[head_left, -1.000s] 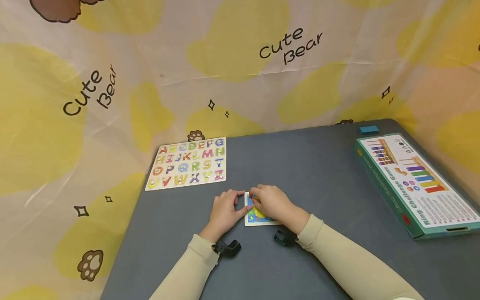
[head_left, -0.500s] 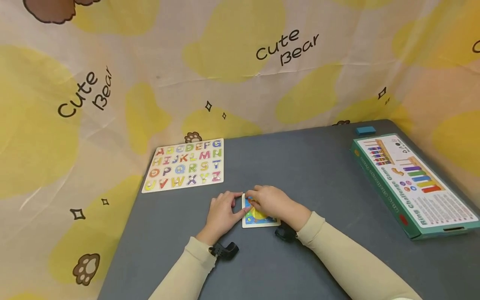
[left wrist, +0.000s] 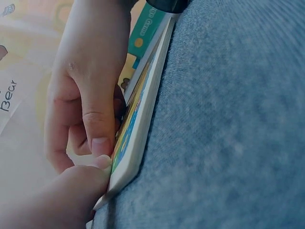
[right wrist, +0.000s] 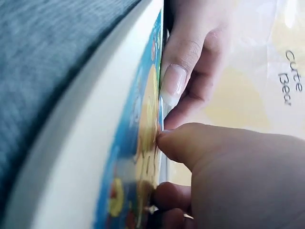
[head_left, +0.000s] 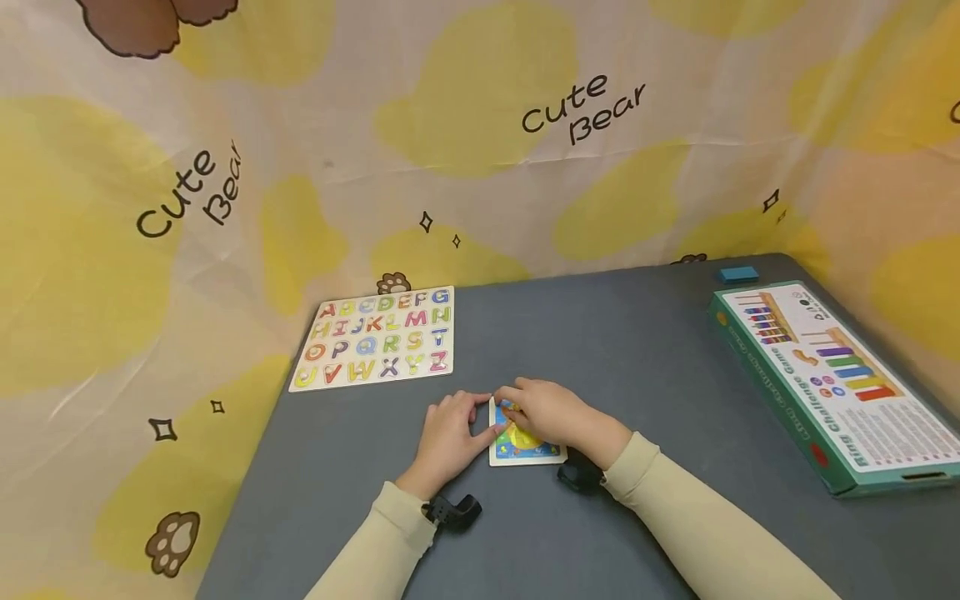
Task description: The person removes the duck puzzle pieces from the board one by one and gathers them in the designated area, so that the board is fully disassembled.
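A small picture board [head_left: 528, 454] with a white rim and a blue and yellow picture lies flat between the hands in the head view. My left hand [head_left: 447, 437] is at its left side. In the head view its thumb reaches onto the picture and its index finger touches the top left corner. My right hand [head_left: 551, 410] covers the upper right part of the board, fingers curled and fingertips on the picture. In the right wrist view the right thumb [right wrist: 181, 143] and fingertips touch the picture apart from each other; I cannot tell whether they pinch anything.
An alphabet board [head_left: 375, 337] with coloured letters lies at the back left of the grey table [head_left: 600, 333]. At the right is a green and white Ring Challenge Game box [head_left: 840, 383], with a blue block [head_left: 738, 274] behind it. A printed curtain [head_left: 480, 100] hangs behind.
The head view has shifted slightly. More of the board's lower right shows now, as my right hand has moved slightly off it. My left hand stays at the board's left side.
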The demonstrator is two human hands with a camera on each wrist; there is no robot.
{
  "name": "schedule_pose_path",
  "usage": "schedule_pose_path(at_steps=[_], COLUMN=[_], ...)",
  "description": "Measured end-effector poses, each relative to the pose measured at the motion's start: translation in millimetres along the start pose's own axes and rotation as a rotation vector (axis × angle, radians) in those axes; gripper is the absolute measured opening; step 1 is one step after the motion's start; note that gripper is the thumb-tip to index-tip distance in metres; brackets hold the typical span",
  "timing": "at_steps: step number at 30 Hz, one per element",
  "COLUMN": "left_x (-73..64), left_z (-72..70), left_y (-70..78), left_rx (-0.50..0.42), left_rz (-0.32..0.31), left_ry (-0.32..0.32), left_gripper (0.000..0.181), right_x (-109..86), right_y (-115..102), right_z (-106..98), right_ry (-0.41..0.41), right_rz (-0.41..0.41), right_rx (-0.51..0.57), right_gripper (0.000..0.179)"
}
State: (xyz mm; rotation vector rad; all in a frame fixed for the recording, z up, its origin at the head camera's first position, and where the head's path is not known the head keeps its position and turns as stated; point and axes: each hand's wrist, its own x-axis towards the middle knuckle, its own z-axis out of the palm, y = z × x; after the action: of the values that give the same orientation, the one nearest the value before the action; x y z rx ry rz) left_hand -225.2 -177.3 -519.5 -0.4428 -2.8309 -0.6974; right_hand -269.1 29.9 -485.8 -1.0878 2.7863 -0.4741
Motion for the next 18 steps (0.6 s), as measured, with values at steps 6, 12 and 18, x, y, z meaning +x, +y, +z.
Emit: schedule_pose_path(at_steps=[6,12,18], left_x=[-0.7,2.7,3.8], left_z=[-0.1,-1.5,-1.0], left_y=[-0.5,0.4,1.6], left_rx=[0.004,0.006,0.013], left_rz=[-0.016,-0.019,-0.033], left_ry=[-0.011,-0.010,-0.031], left_gripper=[0.054,0.054,0.054], right_x=[1.2,2.4,1.9], right_y=[1.9,2.9,4.5], right_z=[3.2,0.3,-0.4], right_ry=[-0.007,0.004,-0.006], right_rz=[-0.023,-0.016,-0.001], right_rx=[-0.019,0.013,0.057], right_gripper=[0.024,0.027,0.027])
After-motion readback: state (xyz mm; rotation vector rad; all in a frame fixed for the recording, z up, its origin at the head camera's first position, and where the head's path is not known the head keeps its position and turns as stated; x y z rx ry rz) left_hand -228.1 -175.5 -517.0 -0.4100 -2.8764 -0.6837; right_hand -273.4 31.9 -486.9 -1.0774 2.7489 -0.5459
